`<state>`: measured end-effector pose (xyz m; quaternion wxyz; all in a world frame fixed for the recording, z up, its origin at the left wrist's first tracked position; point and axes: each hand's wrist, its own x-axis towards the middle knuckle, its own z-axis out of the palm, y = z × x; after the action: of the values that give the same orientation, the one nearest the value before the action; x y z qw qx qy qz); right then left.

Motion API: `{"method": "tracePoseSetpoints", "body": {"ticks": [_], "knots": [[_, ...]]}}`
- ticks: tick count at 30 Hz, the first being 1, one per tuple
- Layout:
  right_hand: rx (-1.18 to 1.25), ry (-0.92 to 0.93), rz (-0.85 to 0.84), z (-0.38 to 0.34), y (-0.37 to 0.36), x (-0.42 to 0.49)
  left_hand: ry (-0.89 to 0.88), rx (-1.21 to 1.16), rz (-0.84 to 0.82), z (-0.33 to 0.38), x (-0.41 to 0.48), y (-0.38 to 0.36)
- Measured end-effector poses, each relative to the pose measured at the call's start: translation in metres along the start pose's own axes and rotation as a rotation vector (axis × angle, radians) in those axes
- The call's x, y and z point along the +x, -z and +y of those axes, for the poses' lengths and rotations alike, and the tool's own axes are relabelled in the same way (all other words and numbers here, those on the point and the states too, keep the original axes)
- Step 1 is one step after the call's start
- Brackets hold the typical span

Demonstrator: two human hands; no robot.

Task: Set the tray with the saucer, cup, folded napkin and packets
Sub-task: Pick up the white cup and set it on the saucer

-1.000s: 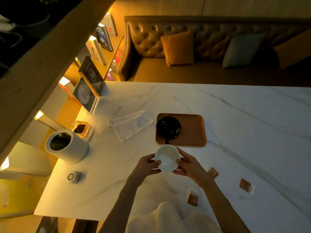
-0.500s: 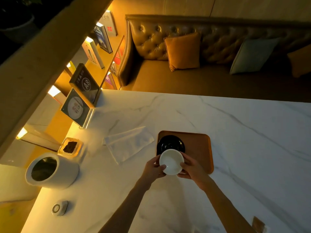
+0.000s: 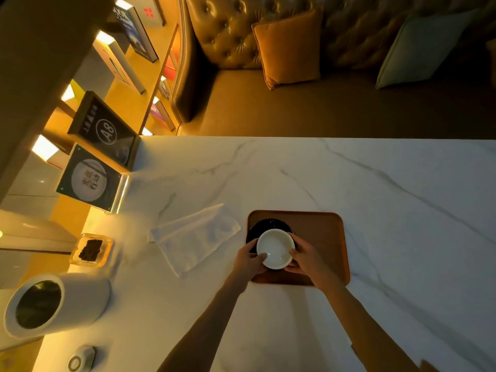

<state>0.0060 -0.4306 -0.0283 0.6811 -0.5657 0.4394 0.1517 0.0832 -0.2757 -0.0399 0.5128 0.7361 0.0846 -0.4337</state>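
A white cup [image 3: 275, 247] is held from both sides over the black saucer [image 3: 268, 224], which lies on the left part of the brown wooden tray [image 3: 322, 232]. My left hand [image 3: 248, 260] grips the cup's left rim and my right hand [image 3: 306, 257] its right side. Whether the cup touches the saucer I cannot tell. The folded white napkin [image 3: 194, 237] lies on the marble table just left of the tray. A brown packet corner [image 3: 429, 366] shows at the bottom right edge.
A white cylindrical container [image 3: 53, 304] lies at the table's left edge, with a small glass dish [image 3: 91, 249] behind it and a small round device [image 3: 80, 359] in front. Two sign stands [image 3: 91, 181] stand at the left corner. A sofa sits beyond the table.
Both hands have carried the cup forward from over the bare table near me to above the saucer on the tray. The view has shifted forward, so the packets have left the frame.
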Motion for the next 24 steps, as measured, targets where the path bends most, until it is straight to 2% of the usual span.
{"method": "tracePoseSetpoints", "body": {"ticks": [24], "knots": [[-0.021,-0.05,-0.016,0.01,-0.002,0.023,0.047,0.029,0.03,-0.005,0.017,-0.002]]}}
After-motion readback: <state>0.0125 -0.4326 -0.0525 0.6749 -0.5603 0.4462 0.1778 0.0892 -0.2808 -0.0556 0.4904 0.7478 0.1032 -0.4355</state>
